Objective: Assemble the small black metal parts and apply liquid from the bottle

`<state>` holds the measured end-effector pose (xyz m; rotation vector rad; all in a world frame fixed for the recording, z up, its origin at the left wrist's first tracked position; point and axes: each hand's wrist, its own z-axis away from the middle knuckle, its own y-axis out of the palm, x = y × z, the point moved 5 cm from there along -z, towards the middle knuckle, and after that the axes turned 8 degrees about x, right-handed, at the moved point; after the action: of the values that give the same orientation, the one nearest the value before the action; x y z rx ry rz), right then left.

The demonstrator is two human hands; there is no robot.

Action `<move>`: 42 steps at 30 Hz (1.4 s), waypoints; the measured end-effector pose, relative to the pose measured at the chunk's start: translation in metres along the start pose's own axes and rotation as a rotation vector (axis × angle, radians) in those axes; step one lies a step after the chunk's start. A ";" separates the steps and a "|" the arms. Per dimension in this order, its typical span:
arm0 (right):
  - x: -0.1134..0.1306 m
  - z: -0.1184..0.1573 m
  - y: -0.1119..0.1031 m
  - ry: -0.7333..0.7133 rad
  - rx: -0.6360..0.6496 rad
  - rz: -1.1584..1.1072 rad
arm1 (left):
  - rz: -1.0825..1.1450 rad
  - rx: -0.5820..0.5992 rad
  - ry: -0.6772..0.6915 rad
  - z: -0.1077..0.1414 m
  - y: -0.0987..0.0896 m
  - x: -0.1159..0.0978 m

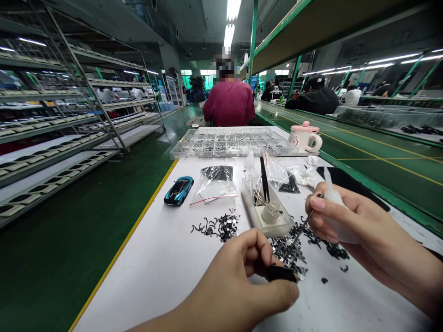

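Observation:
Between the thumb and fingers of my left hand (pixel 235 281) is a small black part (pixel 281 273), partly covered by the fingers. My right hand (pixel 363 221) pinches a thin dark pointed tool (pixel 302 228), its tip slanting down toward the loose parts. A white squeeze bottle (pixel 332 194) with a narrow nozzle is tucked in the same hand. Below and behind the tool tip lies a pile of small black and silvery parts (pixel 289 244). Farther left is another heap of black curved pieces (pixel 224 226). A pale holder (pixel 254 214) with black tweezers (pixel 264 180) and a small jar (pixel 271 213) stands beyond my hands.
A blue toy car (pixel 179 190) and a plastic bag of black parts (pixel 216 182) lie on the left of the white table (pixel 148 276). A clear compartment box (pixel 235 143) and a lidded mug (pixel 305 137) stand at the far end. A person (pixel 229 102) sits beyond.

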<state>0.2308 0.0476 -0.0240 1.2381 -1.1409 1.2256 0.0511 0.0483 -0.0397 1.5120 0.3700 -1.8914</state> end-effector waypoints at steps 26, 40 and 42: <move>0.025 -0.002 -0.020 -0.343 -0.287 0.282 | 0.075 -0.055 -0.039 0.000 0.000 -0.001; 0.008 0.018 0.042 -0.007 0.385 0.496 | 0.175 -0.055 0.003 0.000 0.001 0.001; 0.003 0.017 0.041 0.032 0.389 0.426 | 0.198 -0.053 -0.008 0.000 0.001 0.002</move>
<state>0.1905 0.0291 -0.0186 1.2873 -1.2172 1.8485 0.0521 0.0470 -0.0411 1.4500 0.2551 -1.7196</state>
